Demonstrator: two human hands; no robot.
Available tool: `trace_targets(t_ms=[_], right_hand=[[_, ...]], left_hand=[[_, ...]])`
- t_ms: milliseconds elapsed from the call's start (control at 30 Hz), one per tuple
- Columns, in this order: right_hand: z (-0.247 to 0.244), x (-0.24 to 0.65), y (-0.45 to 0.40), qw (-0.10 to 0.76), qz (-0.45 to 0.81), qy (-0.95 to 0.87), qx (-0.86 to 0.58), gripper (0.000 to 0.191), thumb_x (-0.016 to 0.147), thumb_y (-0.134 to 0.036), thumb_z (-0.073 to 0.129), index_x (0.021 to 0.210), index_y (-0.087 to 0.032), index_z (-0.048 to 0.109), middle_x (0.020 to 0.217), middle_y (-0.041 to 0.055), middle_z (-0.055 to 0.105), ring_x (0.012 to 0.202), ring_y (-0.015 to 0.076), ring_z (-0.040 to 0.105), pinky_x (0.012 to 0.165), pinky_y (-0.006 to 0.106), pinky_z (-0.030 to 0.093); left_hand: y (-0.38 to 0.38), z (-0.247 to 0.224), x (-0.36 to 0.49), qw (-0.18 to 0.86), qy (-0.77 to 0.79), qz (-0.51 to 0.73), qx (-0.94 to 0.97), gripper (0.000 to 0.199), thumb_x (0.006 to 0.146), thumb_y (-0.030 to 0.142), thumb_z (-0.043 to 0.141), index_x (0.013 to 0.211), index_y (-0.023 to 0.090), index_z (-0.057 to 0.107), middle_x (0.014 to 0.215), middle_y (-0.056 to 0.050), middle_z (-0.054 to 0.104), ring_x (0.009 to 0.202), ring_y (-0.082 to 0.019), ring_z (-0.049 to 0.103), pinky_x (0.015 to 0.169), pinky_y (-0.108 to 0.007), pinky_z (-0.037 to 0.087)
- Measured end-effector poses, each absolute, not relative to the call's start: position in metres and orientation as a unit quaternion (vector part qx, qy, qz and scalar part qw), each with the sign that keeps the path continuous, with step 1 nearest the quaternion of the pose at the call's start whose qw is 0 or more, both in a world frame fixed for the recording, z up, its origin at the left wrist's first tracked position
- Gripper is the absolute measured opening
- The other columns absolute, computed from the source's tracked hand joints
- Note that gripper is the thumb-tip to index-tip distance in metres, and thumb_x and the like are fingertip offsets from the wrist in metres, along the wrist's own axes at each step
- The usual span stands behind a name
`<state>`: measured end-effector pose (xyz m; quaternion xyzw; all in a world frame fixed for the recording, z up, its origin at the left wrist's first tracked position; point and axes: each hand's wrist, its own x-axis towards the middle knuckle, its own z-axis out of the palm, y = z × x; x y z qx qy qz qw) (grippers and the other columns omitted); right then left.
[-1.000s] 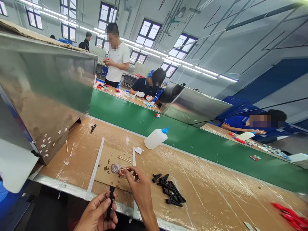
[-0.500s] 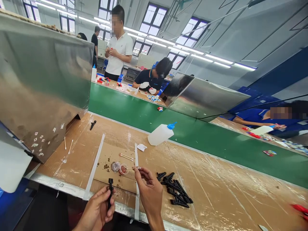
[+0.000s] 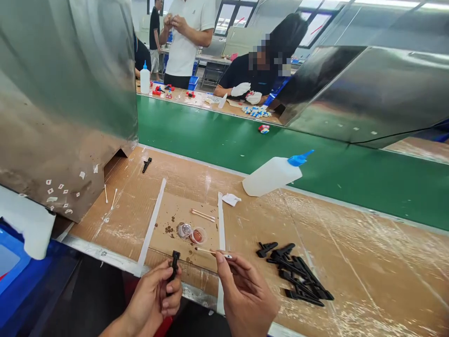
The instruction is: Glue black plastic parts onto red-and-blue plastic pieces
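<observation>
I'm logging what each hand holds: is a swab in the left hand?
No, the left hand holds a black part, while the right hand holds a swab.

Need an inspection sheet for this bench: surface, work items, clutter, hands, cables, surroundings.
Surface: brown bench with white tape strips; cardboard sheet has dark spots.
Work items: open cup with reddish-brown contents, beside a clear container; heap of black parts at right.
Clutter: crumpled white scrap; loose swabs at left; small pale bits on the metal panel.
Left hand: grips a black piece.
Right hand: holds a cotton swab, tip clear of the cup.
Cables: thin black line, probably a cable, far right.
Surroundings: green strip beyond the bench; co-workers across it, one white-gloved.
</observation>
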<state>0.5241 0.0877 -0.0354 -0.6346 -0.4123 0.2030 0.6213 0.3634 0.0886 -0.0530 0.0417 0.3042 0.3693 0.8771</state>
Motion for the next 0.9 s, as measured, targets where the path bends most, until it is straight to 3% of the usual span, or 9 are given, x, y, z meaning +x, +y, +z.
trace_targets(t_ms=[300,900], right_hand=[[-0.044,0.501,0.076,0.615,0.233,-0.462,-0.595,0.006,0.082,-0.021,0.071,0.089,-0.020,0.070,0.081,0.0033,0.073,0.072,0.0157,0.071,0.068,0.024,0.060],[-0.053,0.495,0.077,0.597,0.244,-0.477,-0.597,0.009,0.083,-0.019,0.071,0.091,-0.022,0.069,0.083,0.0013,0.072,0.075,0.0138,0.069,0.071,0.020,0.058]], left_hand=[[0.089,-0.048,0.363,0.884,0.301,0.357,0.032,0.020,0.082,0.030,0.064,0.090,0.013,0.059,0.059,0.007,0.035,0.044,-0.004,0.023,0.043,-0.019,0.012],[0.089,-0.048,0.361,0.886,0.293,0.356,0.033,0.018,0.082,0.030,0.062,0.087,0.013,0.058,0.058,0.007,0.034,0.043,-0.004,0.022,0.042,-0.019,0.012]])
